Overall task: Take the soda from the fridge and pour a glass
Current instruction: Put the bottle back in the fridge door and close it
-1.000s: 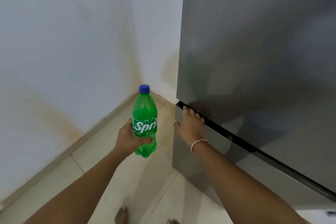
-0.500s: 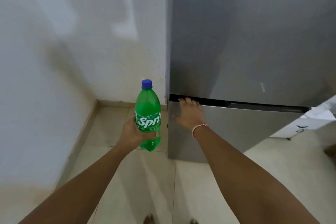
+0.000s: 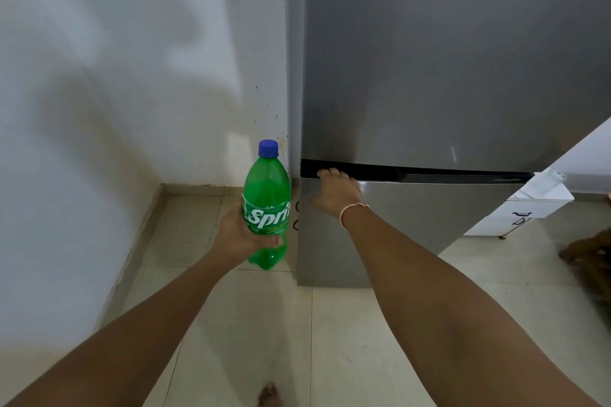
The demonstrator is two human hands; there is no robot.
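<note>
A green Sprite bottle [image 3: 266, 205] with a blue cap stands upright in my left hand [image 3: 235, 236], which grips it around the lower label, just left of the fridge. The grey fridge [image 3: 446, 76] fills the upper right, both doors flush and closed. My right hand [image 3: 335, 192] rests on the top edge of the lower door, fingers hooked into the dark gap between the two doors. A thin band sits on that wrist. No glass is in view.
A white wall [image 3: 115, 76] runs along the left and behind the bottle. The floor [image 3: 330, 324] is pale tile. A white cabinet [image 3: 522, 208] stands right of the fridge, and a brown shape [image 3: 591, 261] lies at the far right edge. A bare foot [image 3: 269, 395] shows at the bottom.
The fridge door has swung shut and now sits flush. My view has turned to face the fridge front. My right hand stays on the lower door's top edge; the bottle stays in my left.
</note>
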